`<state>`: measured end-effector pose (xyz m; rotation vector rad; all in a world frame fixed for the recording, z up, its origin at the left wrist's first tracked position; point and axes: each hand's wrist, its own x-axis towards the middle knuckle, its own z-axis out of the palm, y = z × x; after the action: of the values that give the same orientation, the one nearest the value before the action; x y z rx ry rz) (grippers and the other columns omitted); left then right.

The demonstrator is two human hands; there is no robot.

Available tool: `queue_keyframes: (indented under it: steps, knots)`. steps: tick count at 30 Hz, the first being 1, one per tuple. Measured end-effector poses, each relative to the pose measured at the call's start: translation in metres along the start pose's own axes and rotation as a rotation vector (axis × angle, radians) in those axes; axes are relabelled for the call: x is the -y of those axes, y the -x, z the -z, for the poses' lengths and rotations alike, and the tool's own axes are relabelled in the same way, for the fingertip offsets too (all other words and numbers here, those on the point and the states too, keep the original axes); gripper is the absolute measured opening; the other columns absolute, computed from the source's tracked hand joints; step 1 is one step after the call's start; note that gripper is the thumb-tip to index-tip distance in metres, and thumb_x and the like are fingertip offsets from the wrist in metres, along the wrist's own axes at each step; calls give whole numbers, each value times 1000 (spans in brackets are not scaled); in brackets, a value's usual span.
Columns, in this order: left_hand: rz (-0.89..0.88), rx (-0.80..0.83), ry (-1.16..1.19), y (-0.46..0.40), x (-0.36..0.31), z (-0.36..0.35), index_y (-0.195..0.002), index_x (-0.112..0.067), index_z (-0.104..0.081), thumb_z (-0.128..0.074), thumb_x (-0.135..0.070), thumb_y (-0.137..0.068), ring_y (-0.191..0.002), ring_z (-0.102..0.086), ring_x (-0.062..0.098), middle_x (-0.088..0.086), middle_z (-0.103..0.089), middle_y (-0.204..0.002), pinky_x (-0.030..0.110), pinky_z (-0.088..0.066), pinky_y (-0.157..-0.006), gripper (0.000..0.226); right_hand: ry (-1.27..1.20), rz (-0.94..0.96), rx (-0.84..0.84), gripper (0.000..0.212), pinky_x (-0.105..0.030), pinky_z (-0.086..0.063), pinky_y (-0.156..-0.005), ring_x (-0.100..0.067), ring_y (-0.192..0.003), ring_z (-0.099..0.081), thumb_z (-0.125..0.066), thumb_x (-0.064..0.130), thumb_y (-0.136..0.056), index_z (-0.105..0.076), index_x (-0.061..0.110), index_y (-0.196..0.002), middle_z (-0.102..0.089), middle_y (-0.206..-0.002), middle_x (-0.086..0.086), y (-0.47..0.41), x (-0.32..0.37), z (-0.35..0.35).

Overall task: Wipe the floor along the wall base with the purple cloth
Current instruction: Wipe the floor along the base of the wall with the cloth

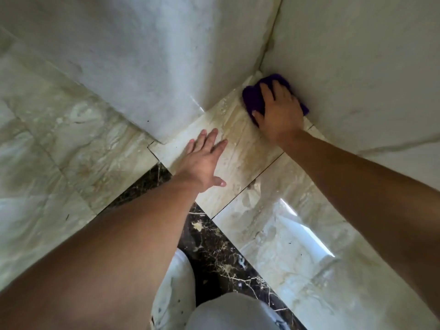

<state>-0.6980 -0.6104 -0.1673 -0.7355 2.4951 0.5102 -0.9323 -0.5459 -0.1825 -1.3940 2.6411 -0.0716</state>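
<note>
The purple cloth [252, 97] lies bunched on the beige marble floor [238, 148], right in the inner corner where two pale walls meet. My right hand [278, 110] presses flat on top of it, fingers spread over the cloth, hiding its middle. The cloth touches the base of the right wall [357, 79]. My left hand [202, 160] rests flat on the floor tile in front of the corner, fingers apart, holding nothing.
A pale wall block [131, 63] juts out on the left, its outer corner close to my left hand. A dark brown marble strip [219, 253] crosses the floor below. My knees in light trousers [228, 310] are at the bottom edge.
</note>
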Motion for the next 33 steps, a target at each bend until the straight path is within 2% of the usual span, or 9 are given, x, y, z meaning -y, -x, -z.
queue_keyframes:
  steps: [5, 10, 15, 20, 23, 25, 28, 30, 33]
  knots:
    - [131, -101, 98, 38, 26, -34, -159, -32, 14, -65, -73, -75, -150, 32, 27, 8, 35, -162, 45, 11, -125, 122, -210, -241, -186, 69, -48, -22, -120, -29, -145, -33, -53, 35, -96, -28, 13, -156, -35, -159, -12, -14, 38, -15]
    - [109, -69, 82, 31, 28, -35, -157, -32, 19, -62, -74, -76, -148, 35, 29, 11, 38, -160, 46, 14, -123, 123, -253, -333, -207, 66, -44, -27, -117, -25, -139, -42, -66, 37, -83, -48, 18, -143, -52, -147, -4, -45, 55, -16]
    - [131, -29, 81, 28, 22, -27, -158, -29, 18, -68, -65, -80, -147, 36, 30, 14, 38, -160, 46, 16, -121, 122, -341, -237, -209, 56, -44, -28, -116, -25, -131, -48, -66, 30, -79, -56, 14, -132, -61, -133, -4, -23, 86, -20]
    - [108, -65, 22, 51, 38, -23, -162, -26, -6, -65, -61, -86, -156, 12, 30, 14, 15, -168, 47, -1, -127, 102, -318, -123, -141, 49, -47, -24, -117, -30, -126, -49, -63, 34, -81, -59, 14, -126, -61, -128, -7, 20, 134, -25]
    - [188, 77, -9, 67, 47, -25, -158, -29, 17, -67, -63, -83, -152, 27, 33, 17, 35, -161, 49, 0, -127, 118, -312, -23, -22, 52, -43, -28, -115, -31, -126, -50, -66, 27, -79, -58, 15, -130, -60, -130, -9, 26, 129, -13]
    - [189, 118, 5, 66, 47, -25, -154, -30, 26, -70, -61, -82, -148, 33, 33, 17, 44, -155, 48, 1, -126, 125, -323, -3, -81, 53, -40, -37, -108, -32, -121, -54, -67, 17, -77, -60, 13, -129, -62, -128, -11, 17, 109, 0]
    - [187, 122, 10, 62, 48, -22, -148, -32, 33, -73, -60, -80, -147, 35, 33, 16, 47, -153, 47, 1, -126, 129, -238, -253, -277, 54, -40, -39, -105, -31, -125, -51, -65, 16, -85, -52, 13, -137, -57, -136, -12, -15, 75, 12]
    - [182, 135, 16, 64, 50, -24, -147, -32, 35, -74, -61, -78, -147, 36, 32, 15, 49, -152, 46, 2, -126, 132, -168, -389, -265, 54, -38, -36, -106, -29, -128, -47, -58, 21, -92, -44, 15, -144, -52, -140, -10, -33, 66, 9]
    - [161, 129, 9, 64, 52, -29, -150, -31, 35, -72, -65, -77, -146, 38, 32, 16, 51, -151, 46, 5, -124, 134, -142, -392, -175, 55, -39, -33, -108, -28, -130, -46, -57, 27, -93, -42, 13, -144, -52, -141, -9, -47, 63, -1]
